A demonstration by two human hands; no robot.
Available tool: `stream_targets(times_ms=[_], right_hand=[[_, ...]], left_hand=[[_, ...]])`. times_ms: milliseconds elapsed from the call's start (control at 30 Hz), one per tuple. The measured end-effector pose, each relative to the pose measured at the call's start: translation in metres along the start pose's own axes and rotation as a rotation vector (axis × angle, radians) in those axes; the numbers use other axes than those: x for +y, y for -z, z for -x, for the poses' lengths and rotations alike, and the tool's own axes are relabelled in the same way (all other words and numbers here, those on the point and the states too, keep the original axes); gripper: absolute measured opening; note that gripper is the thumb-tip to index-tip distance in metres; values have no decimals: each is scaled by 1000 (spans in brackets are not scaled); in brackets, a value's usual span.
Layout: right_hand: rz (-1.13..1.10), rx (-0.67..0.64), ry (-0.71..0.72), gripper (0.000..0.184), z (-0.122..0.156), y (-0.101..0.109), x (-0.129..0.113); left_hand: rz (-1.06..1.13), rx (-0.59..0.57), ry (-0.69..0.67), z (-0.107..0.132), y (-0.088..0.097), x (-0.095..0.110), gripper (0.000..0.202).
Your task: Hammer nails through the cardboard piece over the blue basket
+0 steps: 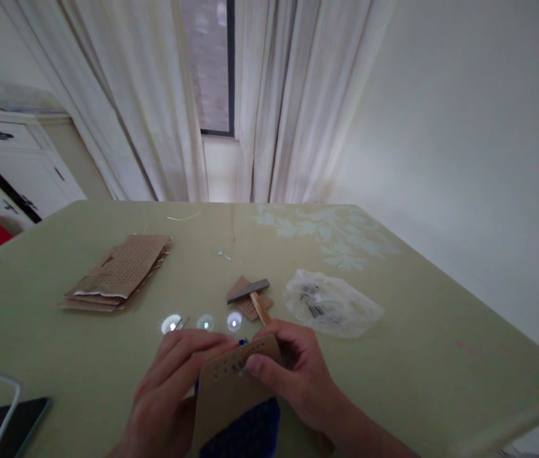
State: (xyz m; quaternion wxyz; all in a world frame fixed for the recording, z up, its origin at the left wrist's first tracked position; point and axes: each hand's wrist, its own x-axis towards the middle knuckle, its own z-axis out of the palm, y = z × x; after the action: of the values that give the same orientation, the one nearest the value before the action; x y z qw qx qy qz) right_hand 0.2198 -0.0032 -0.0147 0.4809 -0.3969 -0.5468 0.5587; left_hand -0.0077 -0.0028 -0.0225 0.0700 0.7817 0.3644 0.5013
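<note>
My left hand [169, 388] grips the left side of a brown piece of perforated board [229, 404] near the table's front edge. The board is tilted, with rows of small holes along its top. Dark blue material [248, 432] covers its lower part, and a bit of blue shows at the top edge. My right hand [293, 369] pinches the upper right corner, thumb on the near face and fingers behind. Small dark bits by the thumb are too small to name. Just beyond the hands lies a hammer [249, 291], its wooden handle partly hidden by my right hand.
Under the hammer head is a small perforated brown piece [250, 310]. A clear plastic bag [334, 305] with dark slim pieces lies right. Stacked perforated brown sheets [121, 267] sit left. A dark phone-like device [9, 426] with a white cable is front left. Bright round spots dot the table.
</note>
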Motion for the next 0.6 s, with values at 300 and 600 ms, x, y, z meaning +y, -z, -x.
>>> stream_targets(times_ms=[300,600], right_hand=[[359,118,240,20,5,-3,-3],[378,39,422,11,10,-12,-2]], left_hand=[[-111,-18,-125,-4,9,3,28],[-222,131,-216,21,15,9,25]])
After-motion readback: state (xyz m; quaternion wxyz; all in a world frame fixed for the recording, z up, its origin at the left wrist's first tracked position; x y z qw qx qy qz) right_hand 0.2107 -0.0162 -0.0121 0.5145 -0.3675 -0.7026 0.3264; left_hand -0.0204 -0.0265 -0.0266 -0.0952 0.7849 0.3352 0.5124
